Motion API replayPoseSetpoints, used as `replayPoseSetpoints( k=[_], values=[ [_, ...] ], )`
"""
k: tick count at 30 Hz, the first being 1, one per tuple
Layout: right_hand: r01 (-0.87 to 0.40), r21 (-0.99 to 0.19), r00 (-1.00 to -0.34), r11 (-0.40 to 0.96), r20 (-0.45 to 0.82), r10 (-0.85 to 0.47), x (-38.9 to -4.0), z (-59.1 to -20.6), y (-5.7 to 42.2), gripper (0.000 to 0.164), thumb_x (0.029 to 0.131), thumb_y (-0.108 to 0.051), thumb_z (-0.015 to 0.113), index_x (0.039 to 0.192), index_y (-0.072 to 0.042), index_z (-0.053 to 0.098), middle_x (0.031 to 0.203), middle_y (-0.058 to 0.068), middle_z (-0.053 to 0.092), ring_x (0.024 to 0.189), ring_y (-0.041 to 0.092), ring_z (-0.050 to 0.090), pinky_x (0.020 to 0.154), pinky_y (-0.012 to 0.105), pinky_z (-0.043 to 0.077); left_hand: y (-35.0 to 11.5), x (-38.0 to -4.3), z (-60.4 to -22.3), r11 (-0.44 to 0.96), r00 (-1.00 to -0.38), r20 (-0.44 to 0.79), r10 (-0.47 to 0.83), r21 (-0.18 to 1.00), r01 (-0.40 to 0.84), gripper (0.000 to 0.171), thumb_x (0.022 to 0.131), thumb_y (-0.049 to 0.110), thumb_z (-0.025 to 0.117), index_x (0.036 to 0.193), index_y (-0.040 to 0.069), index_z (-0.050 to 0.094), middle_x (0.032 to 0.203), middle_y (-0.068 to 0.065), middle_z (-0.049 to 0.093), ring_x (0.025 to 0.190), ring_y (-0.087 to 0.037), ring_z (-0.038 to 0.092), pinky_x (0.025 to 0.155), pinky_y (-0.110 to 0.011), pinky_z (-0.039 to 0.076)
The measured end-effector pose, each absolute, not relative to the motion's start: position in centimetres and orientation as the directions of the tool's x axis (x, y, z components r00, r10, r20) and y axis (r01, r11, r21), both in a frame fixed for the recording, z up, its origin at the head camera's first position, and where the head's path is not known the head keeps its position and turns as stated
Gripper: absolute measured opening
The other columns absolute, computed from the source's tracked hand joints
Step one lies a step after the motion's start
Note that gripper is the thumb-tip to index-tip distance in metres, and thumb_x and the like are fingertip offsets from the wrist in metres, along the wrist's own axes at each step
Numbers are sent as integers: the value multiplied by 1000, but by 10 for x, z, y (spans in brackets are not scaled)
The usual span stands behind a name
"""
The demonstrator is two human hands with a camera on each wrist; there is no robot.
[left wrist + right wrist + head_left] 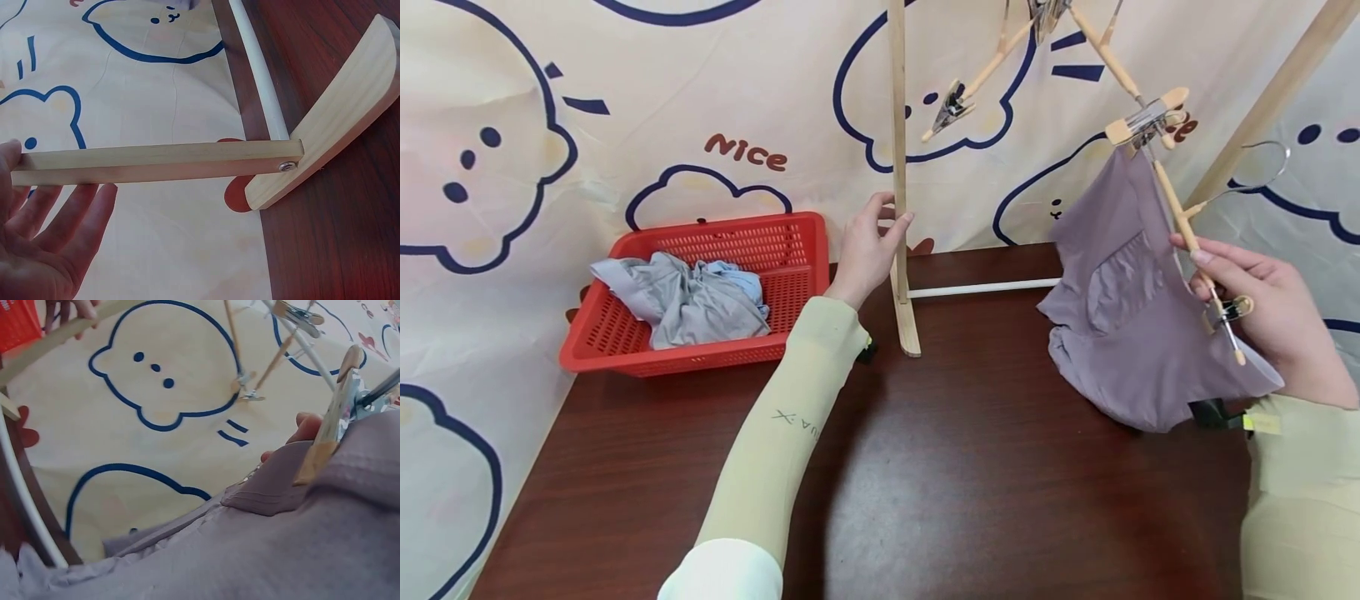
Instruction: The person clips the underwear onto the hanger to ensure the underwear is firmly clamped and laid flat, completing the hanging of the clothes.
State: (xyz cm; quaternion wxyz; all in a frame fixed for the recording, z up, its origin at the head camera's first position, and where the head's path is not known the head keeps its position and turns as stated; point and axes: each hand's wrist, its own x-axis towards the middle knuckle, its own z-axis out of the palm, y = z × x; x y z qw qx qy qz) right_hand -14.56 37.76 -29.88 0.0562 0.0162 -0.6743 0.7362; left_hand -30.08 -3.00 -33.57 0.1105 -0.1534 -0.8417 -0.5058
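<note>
The wooden post (898, 108) is cut off at the top. Right of it, a purple garment (1120, 350) hangs clipped to a hanger (1172, 196) pinched by the right hand (1273, 308), mostly cloth-hidden in the right wrist view. The left arm (782, 442) extends forward, left hand (867, 250) wrapped around the post.

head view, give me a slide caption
Left grip on a wooden post, right grip on a hanger with a mauve garment clipped on.

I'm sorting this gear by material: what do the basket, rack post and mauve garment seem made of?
Red basket: probably plastic, semi-glossy, with regular perforations. Rack post: likely wood, pale, smooth, faintly grained. Mauve garment: thin, matte fabric, softly folded; fibre unclear.
</note>
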Motion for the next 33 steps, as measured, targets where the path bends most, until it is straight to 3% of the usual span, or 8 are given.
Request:
replayPoseSetpoints(
  k=[10, 16, 22, 26, 29, 31, 33],
  values=[
    [-83, -996, -989, -44, 77, 124, -156, -267, 386, 23, 97, -14, 70, 120, -13, 77, 87, 2, 69, 60, 12, 52, 43, 25, 33, -31, -299, -337, 429, -928, 343, 146, 823, 372, 44, 102, 33, 64, 140, 13, 55, 123, -10, 66, 98, -22, 70, 83, -36, 58],
    [-89, -994, -983, -68, 76, 169, -166, -249, 388, 19, 95, -14, 73, 113, -12, 78, 61, 6, 60, 46, 14, 48, 34, 28, 29, -32, -300, -338, 429, -929, 343, 143, 824, 370, 44, 102, 31, 64, 141, 13, 54, 123, -10, 66, 99, -22, 70, 83, -36, 58],
    [-86, -994, -988, -73, 75, 137, -174, -231, 395, 20, 96, -14, 72, 115, -13, 78, 59, 7, 57, 43, 15, 47, 34, 29, 29, -33, -301, -339, 434, -923, 357, 145, 815, 384, 43, 102, 30, 65, 140, 11, 55, 122, -11, 67, 97, -21, 70, 83, -35, 58],
    [-69, -996, -991, -56, 62, 117, -183, -218, 408, 19, 97, -15, 71, 115, -14, 78, 58, 6, 55, 40, 15, 45, 31, 31, 24, -34, -301, -340, 443, -925, 351, 145, 813, 378, 44, 102, 31, 64, 141, 12, 54, 122, -11, 67, 97, -21, 70, 84, -35, 58],
    [-47, -998, -995, 50, 51, 83, -193, -205, 427, 18, 101, -19, 66, 114, -21, 78, 57, 3, 52, 37, 15, 38, 29, 33, 21, -33, -300, -340, 444, -926, 348, 146, 813, 376, 45, 102, 30, 65, 142, 12, 54, 123, -11, 66, 98, -22, 70, 84, -35, 58],
    [-21, -995, -1000, 102, 23, 16, -204, -196, 444, 20, 105, -22, 60, 112, -26, 77, 57, 2, 52, 37, 15, 36, 29, 33, 20, -33, -300, -340, 445, -926, 348, 145, 813, 375, 44, 102, 29, 65, 142, 11, 54, 123, -11, 66, 98, -22, 70, 84, -35, 58],
    [33, -998, -996, 60, -38, -77, -218, -186, 463, 26, 108, -23, 51, 110, -26, 76, 57, 2, 54, 39, 17, 34, 30, 33, 21, -33, -300, -341, 445, -926, 348, 144, 813, 375, 44, 102, 29, 65, 142, 12, 54, 123, -11, 66, 99, -22, 70, 83, -35, 58]
  ],
)
